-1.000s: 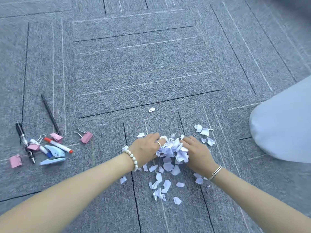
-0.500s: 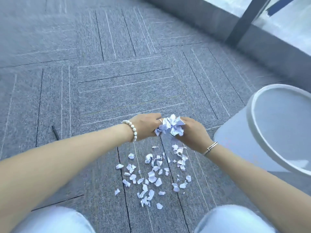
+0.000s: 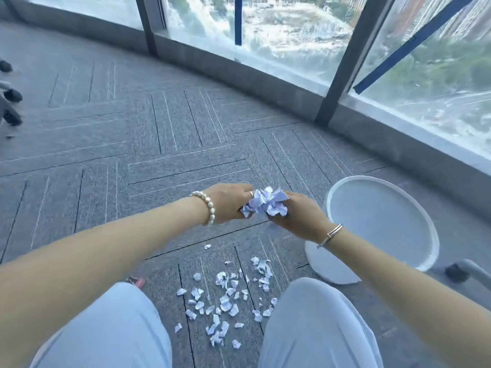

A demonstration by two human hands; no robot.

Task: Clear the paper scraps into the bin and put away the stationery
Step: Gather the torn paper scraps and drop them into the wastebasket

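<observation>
A bunch of white paper scraps (image 3: 268, 204) is held in the air between both hands. My left hand (image 3: 228, 203) cups it from the left and my right hand (image 3: 297, 216) grips it from the right and below. The bunch hangs just left of a white round bin (image 3: 414, 208) that stands open on the carpet. Several loose paper scraps (image 3: 228, 298) lie on the grey carpet between my knees. A pink binder clip (image 3: 139, 282) peeks out beside my left knee.
Floor-to-ceiling windows with dark frames (image 3: 342, 62) curve behind the bin. Chair casters (image 3: 12, 95) sit at the far left and another caster (image 3: 455, 273) lies just right of the bin. My knees in light trousers (image 3: 318, 320) fill the bottom.
Both hands lifted the bunch of scraps off the carpet and carried it up and rightward toward the bin. Some scraps fell back to the floor. The view swung up to the windows.
</observation>
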